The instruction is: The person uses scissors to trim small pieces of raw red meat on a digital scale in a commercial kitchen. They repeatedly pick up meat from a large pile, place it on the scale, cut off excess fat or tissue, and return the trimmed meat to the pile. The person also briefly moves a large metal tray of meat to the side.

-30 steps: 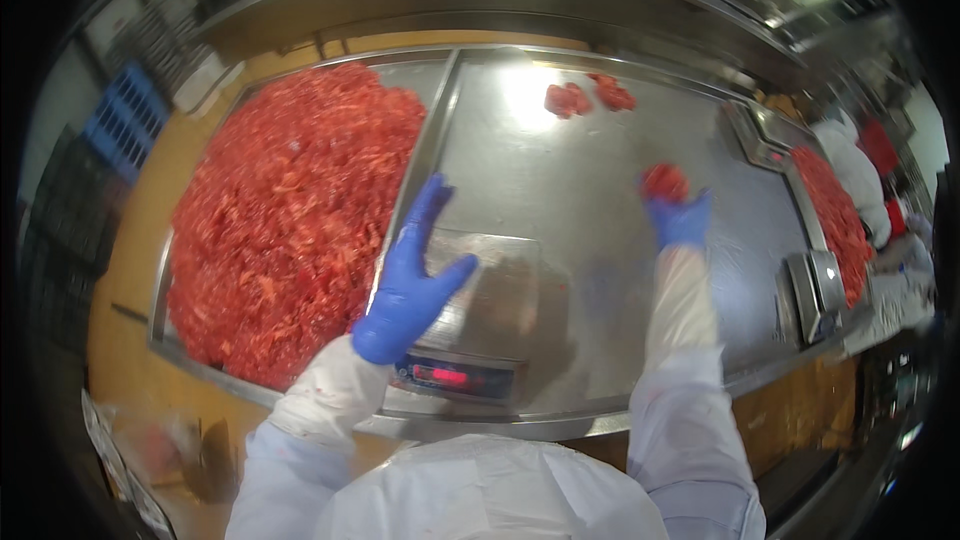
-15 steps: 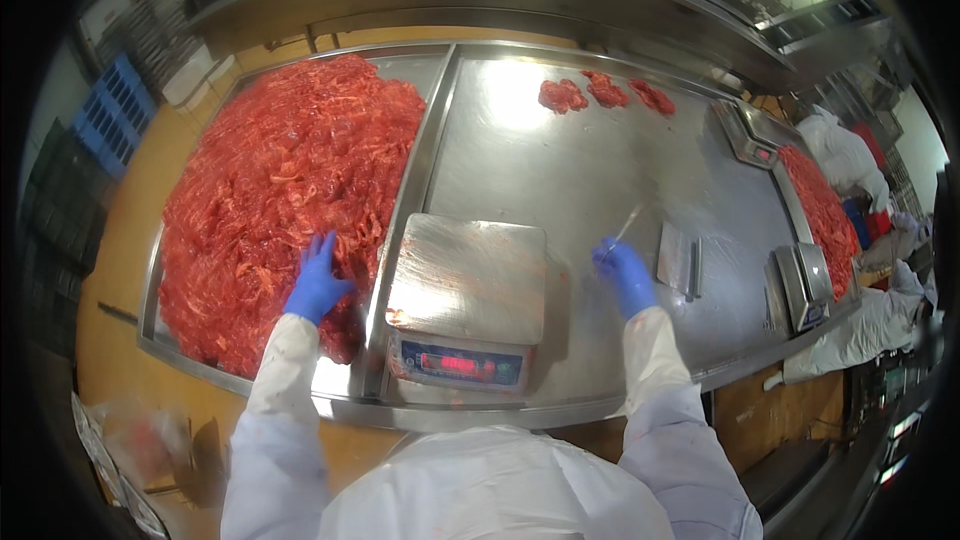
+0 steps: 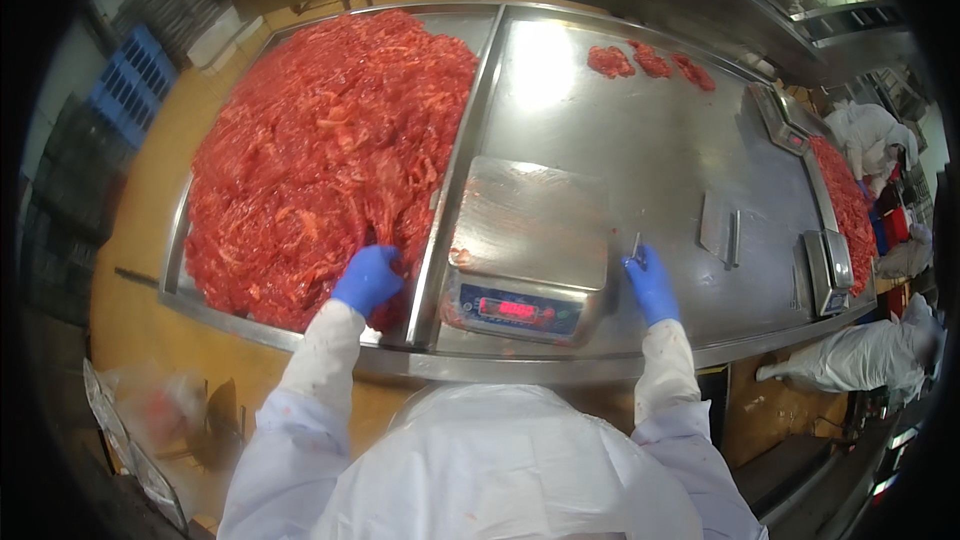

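A large heap of raw red meat (image 3: 320,140) fills the left section of the steel table. My left hand (image 3: 368,280), in a blue glove, is closed on meat at the heap's near right edge; its fingertips are partly hidden. A strand of meat stretches upward just beyond those fingers. To the right of the divider stands a bench scale (image 3: 530,220) with a bare steel platform and a lit red display. Right of the scale, my gloved right hand (image 3: 650,285) grips a thin metal tool (image 3: 636,243), whose exact kind I cannot make out.
Three small meat portions (image 3: 652,60) lie at the table's far side. A flat metal plate (image 3: 716,222) lies right of my right hand. Two more scales, one a small scale (image 3: 828,270), stand near another meat heap (image 3: 842,200). Co-workers in white (image 3: 870,350) are at the right.
My left hand has gone from spread fingers on the heap to closed on meat at its near edge. The tool in my right hand points less outward. The whole view has shifted.
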`<state>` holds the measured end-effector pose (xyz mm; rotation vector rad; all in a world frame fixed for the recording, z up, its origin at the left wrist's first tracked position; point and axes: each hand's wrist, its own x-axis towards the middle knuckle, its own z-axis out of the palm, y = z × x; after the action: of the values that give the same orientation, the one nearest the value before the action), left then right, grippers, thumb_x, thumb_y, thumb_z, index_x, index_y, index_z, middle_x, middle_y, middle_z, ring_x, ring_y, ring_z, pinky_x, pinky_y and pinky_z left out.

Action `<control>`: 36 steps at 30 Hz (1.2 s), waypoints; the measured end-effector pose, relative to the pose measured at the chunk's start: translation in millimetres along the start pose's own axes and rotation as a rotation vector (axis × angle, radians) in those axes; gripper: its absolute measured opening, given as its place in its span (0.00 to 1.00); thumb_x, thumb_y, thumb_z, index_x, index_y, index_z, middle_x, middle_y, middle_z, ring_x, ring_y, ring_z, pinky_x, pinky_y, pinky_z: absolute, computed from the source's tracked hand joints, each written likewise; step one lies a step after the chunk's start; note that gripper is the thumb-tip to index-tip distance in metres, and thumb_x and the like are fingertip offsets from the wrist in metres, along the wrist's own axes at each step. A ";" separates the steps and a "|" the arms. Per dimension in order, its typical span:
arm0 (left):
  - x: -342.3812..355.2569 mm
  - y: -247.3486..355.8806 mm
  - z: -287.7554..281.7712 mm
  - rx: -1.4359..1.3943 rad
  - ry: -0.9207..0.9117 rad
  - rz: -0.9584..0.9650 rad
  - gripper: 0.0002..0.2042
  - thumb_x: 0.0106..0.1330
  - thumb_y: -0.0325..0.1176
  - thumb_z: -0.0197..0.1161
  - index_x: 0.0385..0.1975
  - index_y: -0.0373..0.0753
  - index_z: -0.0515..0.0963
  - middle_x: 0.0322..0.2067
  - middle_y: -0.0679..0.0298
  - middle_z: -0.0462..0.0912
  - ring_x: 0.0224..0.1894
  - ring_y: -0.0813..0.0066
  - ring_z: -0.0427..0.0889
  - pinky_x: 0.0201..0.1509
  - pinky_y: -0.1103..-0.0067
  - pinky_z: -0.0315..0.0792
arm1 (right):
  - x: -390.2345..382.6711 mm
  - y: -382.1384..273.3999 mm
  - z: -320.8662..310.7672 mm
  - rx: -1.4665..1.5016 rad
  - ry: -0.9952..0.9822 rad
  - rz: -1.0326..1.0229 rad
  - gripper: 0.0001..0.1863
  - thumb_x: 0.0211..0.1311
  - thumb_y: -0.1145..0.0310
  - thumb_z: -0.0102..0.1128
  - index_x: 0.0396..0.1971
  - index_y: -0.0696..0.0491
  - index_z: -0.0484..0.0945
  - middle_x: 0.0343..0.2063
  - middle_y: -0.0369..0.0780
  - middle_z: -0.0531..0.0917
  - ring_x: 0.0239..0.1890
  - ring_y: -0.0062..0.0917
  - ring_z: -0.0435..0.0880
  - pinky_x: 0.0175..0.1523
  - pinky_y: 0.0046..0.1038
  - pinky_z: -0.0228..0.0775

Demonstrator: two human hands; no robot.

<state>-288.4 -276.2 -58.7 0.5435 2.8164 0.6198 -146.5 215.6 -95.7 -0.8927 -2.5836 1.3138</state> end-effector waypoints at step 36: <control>15.3 4.0 -20.8 0.253 -0.055 -0.032 0.16 0.52 0.33 0.64 0.41 0.37 0.85 0.38 0.48 0.86 0.43 0.47 0.84 0.49 0.64 0.78 | -105.3 -182.4 8.4 0.443 -0.603 -0.294 0.18 0.67 0.71 0.58 0.54 0.60 0.75 0.42 0.42 0.84 0.43 0.19 0.82 0.52 0.25 0.74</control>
<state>-306.9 -274.3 -40.3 0.5484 2.8621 0.2387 -145.5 69.4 56.1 -0.0333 -2.4661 2.1782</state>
